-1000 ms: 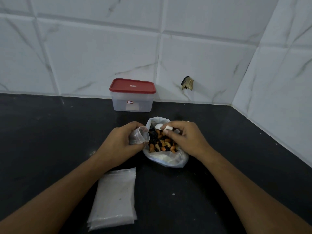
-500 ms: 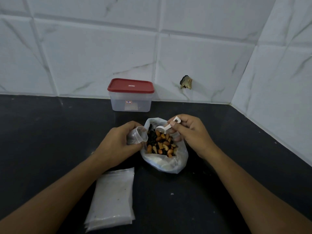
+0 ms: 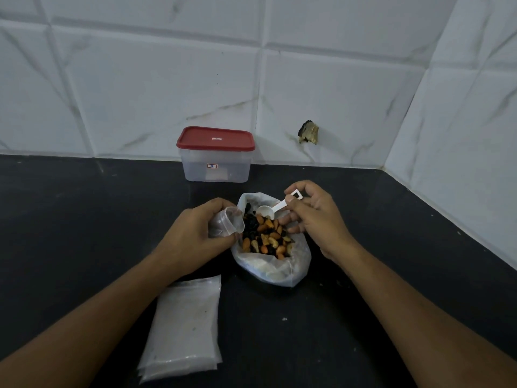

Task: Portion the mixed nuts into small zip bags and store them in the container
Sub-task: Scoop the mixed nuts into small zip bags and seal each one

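Note:
An open plastic bag (image 3: 279, 271) of mixed nuts (image 3: 265, 236) lies on the black counter (image 3: 84, 219). My left hand (image 3: 193, 236) grips a small clear zip bag (image 3: 228, 224), its mouth held open beside the nuts. My right hand (image 3: 316, 219) pinches the handle of a white plastic scoop (image 3: 270, 209); the scoop's bowl hovers over the far side of the nuts. A clear container with a red lid (image 3: 215, 154), closed, stands against the wall behind. A stack of empty zip bags (image 3: 184, 326) lies near my left forearm.
White marble-look tiles line the back and right walls, meeting in a corner at the right. A small dark chipped spot (image 3: 308, 132) marks the back wall. Bare counter stretches left and right of the nuts.
My right hand lifted out of the nut bag and now holds the scoop by its handle, bowl raised above the nuts. The left hand kept the small bag open in place.

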Tool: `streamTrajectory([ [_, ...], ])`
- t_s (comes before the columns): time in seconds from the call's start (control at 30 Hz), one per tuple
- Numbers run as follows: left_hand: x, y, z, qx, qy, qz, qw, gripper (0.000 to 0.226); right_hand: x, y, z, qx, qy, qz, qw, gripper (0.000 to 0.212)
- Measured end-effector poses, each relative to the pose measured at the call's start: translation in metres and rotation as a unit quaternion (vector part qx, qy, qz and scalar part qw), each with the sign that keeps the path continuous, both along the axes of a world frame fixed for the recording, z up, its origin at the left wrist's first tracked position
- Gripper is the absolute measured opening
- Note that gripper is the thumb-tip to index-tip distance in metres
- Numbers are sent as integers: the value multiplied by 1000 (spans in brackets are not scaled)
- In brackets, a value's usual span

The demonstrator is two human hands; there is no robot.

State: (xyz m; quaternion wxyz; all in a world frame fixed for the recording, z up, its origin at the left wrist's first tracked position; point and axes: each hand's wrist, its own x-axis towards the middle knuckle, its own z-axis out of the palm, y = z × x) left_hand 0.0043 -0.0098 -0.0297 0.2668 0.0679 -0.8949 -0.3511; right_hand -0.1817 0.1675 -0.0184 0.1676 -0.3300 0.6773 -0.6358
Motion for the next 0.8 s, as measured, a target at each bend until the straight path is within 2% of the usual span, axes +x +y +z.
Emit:
streamTrajectory([
  [0.17,0,1,0,-1,5,1,1000,38,-3,9,4,-20,17,66,997,9],
  [0.3,1,1,1,8,7,2,1000,38,-8,14,9,-37,27,70,997,10],
  [0.5,1,1,1,12,8,-1,1000,36,-6,14,7,32,150,77,985,11],
  [0.6,1,1,0,11,11,-1,1000,36,-2,11,6,32,186,70,980,12],
  [0.8,0,0,0,8,7,4,1000,36,-1,11,10,14,150,62,987,7],
])
